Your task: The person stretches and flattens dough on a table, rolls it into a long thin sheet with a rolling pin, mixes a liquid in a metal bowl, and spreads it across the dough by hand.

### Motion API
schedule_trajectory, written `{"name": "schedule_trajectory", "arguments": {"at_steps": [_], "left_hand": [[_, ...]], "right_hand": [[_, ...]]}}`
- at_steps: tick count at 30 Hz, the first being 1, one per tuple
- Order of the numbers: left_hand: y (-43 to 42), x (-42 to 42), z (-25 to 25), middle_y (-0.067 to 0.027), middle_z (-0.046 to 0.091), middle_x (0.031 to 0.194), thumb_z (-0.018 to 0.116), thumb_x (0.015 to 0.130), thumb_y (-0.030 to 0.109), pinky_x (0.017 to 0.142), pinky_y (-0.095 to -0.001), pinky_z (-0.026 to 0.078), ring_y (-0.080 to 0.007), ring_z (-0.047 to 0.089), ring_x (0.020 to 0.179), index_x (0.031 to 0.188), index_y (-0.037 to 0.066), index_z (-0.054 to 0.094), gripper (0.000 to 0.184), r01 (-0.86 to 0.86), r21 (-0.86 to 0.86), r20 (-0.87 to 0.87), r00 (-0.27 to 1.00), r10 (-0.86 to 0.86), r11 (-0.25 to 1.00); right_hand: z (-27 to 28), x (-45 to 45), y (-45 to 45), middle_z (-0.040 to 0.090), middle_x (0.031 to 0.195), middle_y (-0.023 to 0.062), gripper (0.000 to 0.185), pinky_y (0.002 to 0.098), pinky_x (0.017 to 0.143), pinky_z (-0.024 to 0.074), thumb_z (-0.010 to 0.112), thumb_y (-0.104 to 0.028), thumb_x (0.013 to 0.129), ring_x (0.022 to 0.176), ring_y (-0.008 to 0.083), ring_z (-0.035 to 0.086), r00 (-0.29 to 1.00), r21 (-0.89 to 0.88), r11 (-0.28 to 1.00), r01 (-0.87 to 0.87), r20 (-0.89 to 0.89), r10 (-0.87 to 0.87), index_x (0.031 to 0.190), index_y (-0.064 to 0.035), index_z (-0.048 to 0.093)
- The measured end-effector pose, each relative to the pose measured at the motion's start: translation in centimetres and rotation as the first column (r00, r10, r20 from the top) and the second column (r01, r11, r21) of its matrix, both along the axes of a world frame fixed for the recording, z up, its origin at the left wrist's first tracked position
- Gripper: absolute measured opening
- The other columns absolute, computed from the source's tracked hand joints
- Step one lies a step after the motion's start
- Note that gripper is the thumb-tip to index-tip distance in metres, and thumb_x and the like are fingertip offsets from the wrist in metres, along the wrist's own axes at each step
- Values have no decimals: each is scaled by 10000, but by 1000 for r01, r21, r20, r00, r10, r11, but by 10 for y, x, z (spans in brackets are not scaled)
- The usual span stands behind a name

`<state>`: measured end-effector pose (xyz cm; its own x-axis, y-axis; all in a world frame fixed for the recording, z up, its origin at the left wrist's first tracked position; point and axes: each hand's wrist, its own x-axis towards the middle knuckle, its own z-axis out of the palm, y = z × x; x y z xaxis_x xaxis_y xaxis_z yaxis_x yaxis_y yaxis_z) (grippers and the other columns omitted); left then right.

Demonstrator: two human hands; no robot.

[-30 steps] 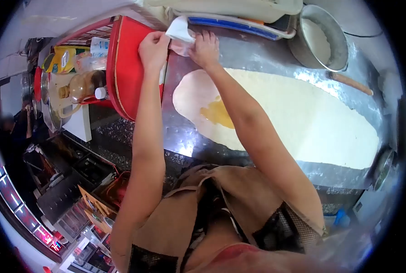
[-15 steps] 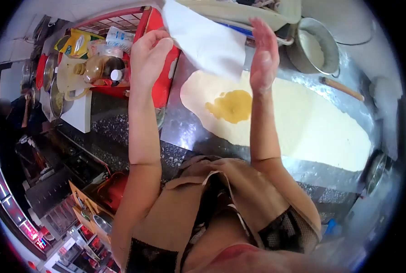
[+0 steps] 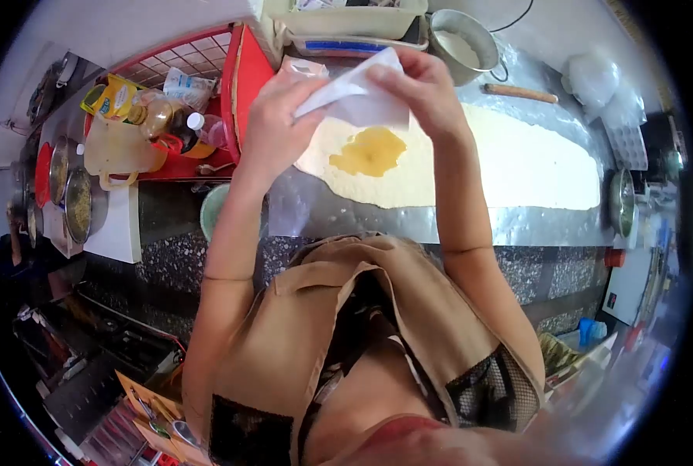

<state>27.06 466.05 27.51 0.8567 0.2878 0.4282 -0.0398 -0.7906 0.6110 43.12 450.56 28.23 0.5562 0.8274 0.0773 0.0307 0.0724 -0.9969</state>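
Note:
A white sheet of paper (image 3: 362, 89), partly bent over, is held up between my two hands. My left hand (image 3: 276, 124) pinches its left edge. At its upper right, my right hand (image 3: 428, 87) grips it between thumb and fingers. Below the paper lies a long, flat sheet of rolled dough (image 3: 517, 167) on a shiny metal work surface (image 3: 315, 213). Yellow oil-like liquid (image 3: 369, 151) forms a puddle on the dough's left part. The paper hangs above the dough's far left edge and hides some of it.
A red basket (image 3: 247, 85) with bottles and packets stands at the left, beside a cloudy plastic jug (image 3: 117, 151). Behind the dough are stacked plastic tubs (image 3: 354, 23), a metal pot of white powder (image 3: 490, 54) and a wooden rolling pin (image 3: 521, 93). A green bowl (image 3: 213, 210) sits near my left forearm.
My right hand has gone from open and apart to gripping the paper. The paper is now bent between both hands. The camera view has shifted and turned.

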Motion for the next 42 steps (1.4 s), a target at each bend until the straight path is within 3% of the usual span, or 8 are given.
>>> {"name": "schedule_trajectory", "arguments": {"at_steps": [2, 5, 10, 13, 19, 35, 38, 42], "left_hand": [[1, -11, 4, -130, 673, 975, 701, 750, 55, 837, -319, 475, -195, 645, 933, 1110, 19, 643, 366, 48, -405, -68, 994, -83, 913], [-2, -22, 23, -119, 668, 903, 664, 788, 24, 677, -263, 483, -158, 628, 746, 1059, -3, 666, 272, 192, -311, 5, 980, -201, 931], [-56, -54, 79, -100, 666, 916, 639, 807, 64, 663, -276, 468, -184, 596, 751, 1048, -31, 672, 261, 205, -552, 303, 952, -35, 808], [-84, -81, 80, -55, 563, 756, 580, 847, 221, 601, -341, 454, -209, 547, 670, 789, 52, 577, 178, 162, -280, 631, 774, 55, 946], [-175, -158, 125, -65, 551, 839, 527, 853, 39, 865, -222, 354, -139, 547, 811, 874, 7, 496, 49, 221, -939, 318, 851, 418, 265], [-198, -96, 153, -68, 598, 783, 494, 944, 254, 719, -282, 508, -207, 591, 697, 910, -17, 515, 274, 780, -556, 472, 581, 664, -287], [-158, -93, 100, -92, 656, 1002, 575, 915, 231, 999, -366, 381, -246, 595, 1010, 1037, 71, 649, 214, 888, -421, 893, 369, 258, 186], [-152, -79, 87, -85, 634, 979, 551, 937, 175, 1091, -426, 344, -256, 594, 1071, 988, 97, 644, 132, 916, -273, 960, 242, 140, 294]], "right_hand": [[9, -6, -8, 651, 1067, 75, 426, 264, 816, 493, 780, -269, 767, 944, 131, 613, 986, 66, 992, 108, 120, -115, 1090, -33, 633], [12, -13, -19, 578, 1247, 135, 552, 342, 979, 434, 802, -285, 728, 1168, 208, 531, 938, 278, 952, -132, 346, 29, 1172, -29, 597], [41, -85, -41, 650, 1042, 143, 431, 308, 842, 495, 721, -241, 786, 950, 193, 624, 966, 319, 933, 163, -245, -85, 1112, 8, 588], [51, -123, -48, 660, 1011, 133, 363, 306, 859, 483, 688, -230, 800, 921, 191, 633, 951, 508, 840, 193, -307, -32, 1073, -6, 602], [66, -154, -57, 679, 951, 113, 240, 302, 892, 461, 623, -206, 828, 864, 186, 650, 961, 665, 727, 170, -274, 25, 995, -34, 629], [92, -205, -81, 727, 814, 64, 266, 293, 966, 408, 463, -147, 892, 737, 170, 693, 964, 896, 428, 116, -205, 169, 774, -116, 699], [95, -196, -80, 729, 850, 74, 272, 289, 964, 406, 463, -159, 893, 743, 165, 694, 970, 874, 483, 47, -155, 185, 737, -123, 682], [74, -162, -50, 697, 914, 96, 207, 302, 911, 434, 487, -211, 899, 793, 180, 667, 947, 799, 599, 48, -227, 226, 877, -65, 632]]}}
